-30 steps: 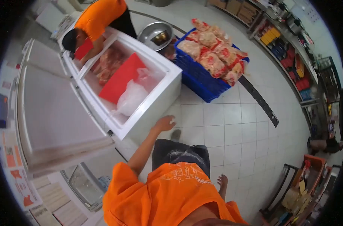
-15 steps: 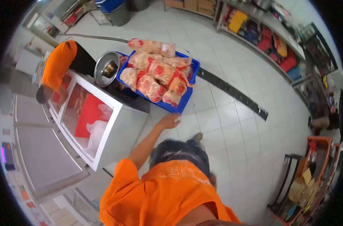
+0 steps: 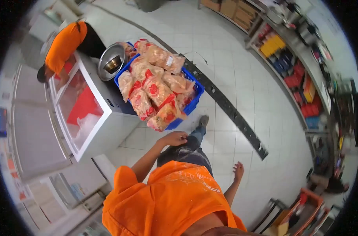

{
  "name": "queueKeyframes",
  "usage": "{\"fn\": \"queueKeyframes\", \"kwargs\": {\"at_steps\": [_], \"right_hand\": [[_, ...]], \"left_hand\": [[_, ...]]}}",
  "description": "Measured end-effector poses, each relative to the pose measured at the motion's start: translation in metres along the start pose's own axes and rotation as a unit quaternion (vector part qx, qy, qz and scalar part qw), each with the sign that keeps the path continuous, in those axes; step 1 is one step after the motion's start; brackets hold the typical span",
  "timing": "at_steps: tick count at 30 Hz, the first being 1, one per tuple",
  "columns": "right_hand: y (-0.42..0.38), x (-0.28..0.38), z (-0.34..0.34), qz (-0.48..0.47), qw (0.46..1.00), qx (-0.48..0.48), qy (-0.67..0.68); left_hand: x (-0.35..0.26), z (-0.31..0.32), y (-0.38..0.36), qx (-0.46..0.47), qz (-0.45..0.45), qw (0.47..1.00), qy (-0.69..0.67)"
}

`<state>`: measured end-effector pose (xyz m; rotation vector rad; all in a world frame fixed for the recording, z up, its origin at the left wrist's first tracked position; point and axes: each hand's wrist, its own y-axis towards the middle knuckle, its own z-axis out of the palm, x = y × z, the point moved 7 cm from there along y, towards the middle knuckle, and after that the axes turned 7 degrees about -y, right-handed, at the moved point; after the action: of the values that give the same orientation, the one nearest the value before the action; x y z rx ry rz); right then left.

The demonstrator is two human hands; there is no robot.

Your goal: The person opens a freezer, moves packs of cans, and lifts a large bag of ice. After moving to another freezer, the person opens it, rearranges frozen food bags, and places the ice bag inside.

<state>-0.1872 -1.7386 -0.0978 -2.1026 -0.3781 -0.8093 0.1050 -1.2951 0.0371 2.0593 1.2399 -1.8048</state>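
Note:
My left hand [image 3: 174, 139] hangs in front of my dark trousers with its fingers curled, just below the stacked crate. My right hand [image 3: 238, 171] is out to the right over the tiled floor, fingers apart and holding nothing. A blue crate [image 3: 194, 103] is heaped with several clear bags of pale and red meat [image 3: 158, 89]. Beside the crate, a steel bowl [image 3: 104, 63] holds a smaller brassy bowl [image 3: 112, 64]. An open chest freezer [image 3: 120, 125] at the left contains a red item [image 3: 83, 106] and a clear plastic bag [image 3: 87, 125].
A co-worker in an orange shirt [image 3: 66, 43] bends over the freezer's far end. A dark slotted drain strip [image 3: 230, 110] crosses the floor. Loaded metal shelves [image 3: 283, 74] stand at the right, with an orange rack [image 3: 305, 214] at the lower right.
My left hand has drawn back from the crate's near edge to in front of my trousers. My right hand has come into view. The view has shifted, and a foot shows farther forward.

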Motion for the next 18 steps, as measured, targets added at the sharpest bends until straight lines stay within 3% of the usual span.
{"fn": "queueKeyframes", "kwargs": {"at_steps": [2,6,9,11,14,16,18], "right_hand": [[0.032,0.02,0.016,0.027,0.997,0.059,-0.047],[0.064,0.062,0.035,0.089,0.982,0.167,0.025],[0.112,0.095,0.017,0.109,0.979,0.171,-0.015],[0.161,0.126,0.0,0.111,0.983,0.147,-0.026],[0.238,0.173,-0.02,0.116,0.984,0.13,-0.035],[0.289,0.2,-0.022,0.119,0.983,0.133,-0.051],[0.341,0.226,-0.02,0.119,0.98,0.144,-0.07]], "left_hand": [[-0.031,-0.001,0.061,-0.001,0.055,0.998,-0.028],[-0.094,-0.039,0.183,-0.055,0.126,0.99,-0.012],[-0.137,-0.065,0.252,-0.046,0.124,0.991,0.022],[-0.167,-0.104,0.293,-0.118,0.197,0.972,0.05],[-0.189,-0.159,0.331,-0.135,0.136,0.981,-0.034],[-0.164,-0.184,0.354,-0.163,0.112,0.979,-0.04],[-0.141,-0.208,0.367,-0.265,0.065,0.959,0.074]]}}
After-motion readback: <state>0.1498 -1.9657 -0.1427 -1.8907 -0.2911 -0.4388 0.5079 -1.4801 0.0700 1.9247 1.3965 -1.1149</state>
